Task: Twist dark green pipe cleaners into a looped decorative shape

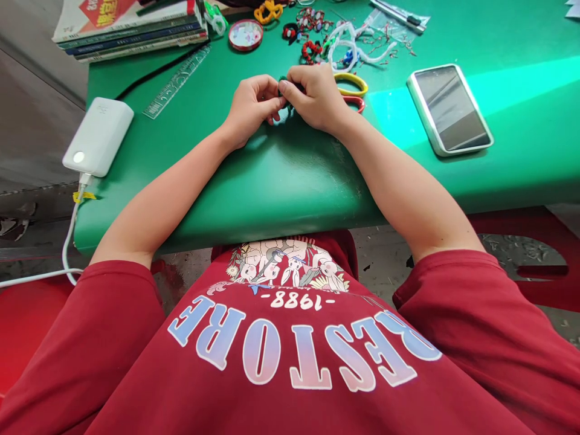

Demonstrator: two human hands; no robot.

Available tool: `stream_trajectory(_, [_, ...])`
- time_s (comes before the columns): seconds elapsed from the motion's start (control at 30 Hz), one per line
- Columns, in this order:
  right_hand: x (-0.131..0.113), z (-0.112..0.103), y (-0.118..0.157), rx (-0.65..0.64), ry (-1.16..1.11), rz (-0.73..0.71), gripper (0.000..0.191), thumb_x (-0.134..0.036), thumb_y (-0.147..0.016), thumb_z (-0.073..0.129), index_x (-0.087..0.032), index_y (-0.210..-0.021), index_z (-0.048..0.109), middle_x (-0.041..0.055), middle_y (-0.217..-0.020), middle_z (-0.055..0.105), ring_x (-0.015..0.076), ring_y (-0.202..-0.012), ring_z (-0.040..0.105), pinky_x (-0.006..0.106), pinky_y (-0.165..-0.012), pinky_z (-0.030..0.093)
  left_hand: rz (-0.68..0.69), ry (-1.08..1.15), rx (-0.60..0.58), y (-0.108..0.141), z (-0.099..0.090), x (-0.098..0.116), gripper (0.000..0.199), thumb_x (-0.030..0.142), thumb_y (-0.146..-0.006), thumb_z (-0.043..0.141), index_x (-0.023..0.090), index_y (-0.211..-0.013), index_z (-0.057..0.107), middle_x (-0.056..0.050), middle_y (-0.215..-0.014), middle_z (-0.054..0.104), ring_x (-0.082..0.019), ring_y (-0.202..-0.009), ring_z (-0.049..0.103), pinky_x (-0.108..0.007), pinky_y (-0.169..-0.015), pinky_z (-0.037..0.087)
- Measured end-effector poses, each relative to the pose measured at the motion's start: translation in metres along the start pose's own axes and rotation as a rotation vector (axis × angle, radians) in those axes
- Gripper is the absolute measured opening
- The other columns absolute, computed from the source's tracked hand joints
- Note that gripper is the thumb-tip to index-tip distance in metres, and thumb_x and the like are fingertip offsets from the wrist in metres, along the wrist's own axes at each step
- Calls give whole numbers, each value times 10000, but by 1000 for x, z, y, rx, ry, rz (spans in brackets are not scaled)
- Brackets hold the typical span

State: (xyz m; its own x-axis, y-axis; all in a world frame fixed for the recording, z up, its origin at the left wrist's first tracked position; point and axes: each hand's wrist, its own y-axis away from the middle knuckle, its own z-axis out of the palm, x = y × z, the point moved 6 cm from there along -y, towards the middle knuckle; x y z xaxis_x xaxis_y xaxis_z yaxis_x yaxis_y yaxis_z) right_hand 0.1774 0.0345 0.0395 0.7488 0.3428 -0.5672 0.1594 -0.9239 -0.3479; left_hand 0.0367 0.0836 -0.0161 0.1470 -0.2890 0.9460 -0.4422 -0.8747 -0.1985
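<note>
My left hand (pixel 254 109) and my right hand (pixel 316 95) meet above the green tabletop (pixel 281 175). Both have their fingers closed on a small dark green pipe cleaner (pixel 284 107), bent between the fingertips. Most of it is hidden by my thumbs and fingers, so its full shape cannot be made out. Right beside my right hand lie scissors (pixel 352 83) with one yellow and one red handle loop, their blades hidden behind the hand. Beyond it, white pipe cleaners (pixel 343 43) are curled in loops.
A white power bank (pixel 98 136) with a cable, a clear ruler (pixel 176 84) and stacked books (pixel 131 33) lie left. At the back are a round red-rimmed tin (pixel 245 35), a yellow pipe-cleaner piece (pixel 268 11) and red-and-black pieces (pixel 310 51). A phone (pixel 450 109) lies right.
</note>
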Motion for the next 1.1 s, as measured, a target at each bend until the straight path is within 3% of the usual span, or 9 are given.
stream_trajectory(0.3, [-2,-2,2,-21,30,-9,809,305,-1095,657,-279,-703,257,-110,-683,274,173,-719,256,376,-752,175,41,46,-30,-6,0,-13,711,996,-671,1082,422,-801,683,-65,-892,778,-315,-811,710,-603,-798,712])
stream_trajectory(0.5, [-1,-4,-1,-1,0,5,772,264,-1161,628,-275,-720,298,-95,-679,279,194,-698,254,384,-756,178,61,58,3,-7,-3,-11,802,1128,-663,1045,410,-817,720,-59,-902,790,-325,-847,753,-609,-820,710])
stream_trajectory(0.73, [9,8,-4,-44,-332,128,763,121,-1347,557,-261,-706,396,-77,-670,417,151,-590,337,316,-629,233,57,120,-29,-10,-7,-17,830,1158,-655,1056,394,-831,784,-57,-912,802,-321,-881,757,-593,-821,691])
stream_trajectory(0.93, [25,16,-7,-46,-459,103,748,-26,-1406,635,-259,-731,410,-99,-605,365,119,-511,286,274,-531,200,38,123,-58,-10,-8,-19,865,1168,-647,1066,377,-850,783,-61,-921,782,-323,-925,783,-575,-825,699])
stream_trajectory(1.1, [18,9,-8,-1,-423,81,794,93,-1346,660,-245,-675,403,-82,-598,387,114,-544,326,275,-516,182,28,119,-35,-10,-7,-18,889,1228,-668,994,387,-854,776,-64,-879,762,-314,-891,755,-563,-809,693])
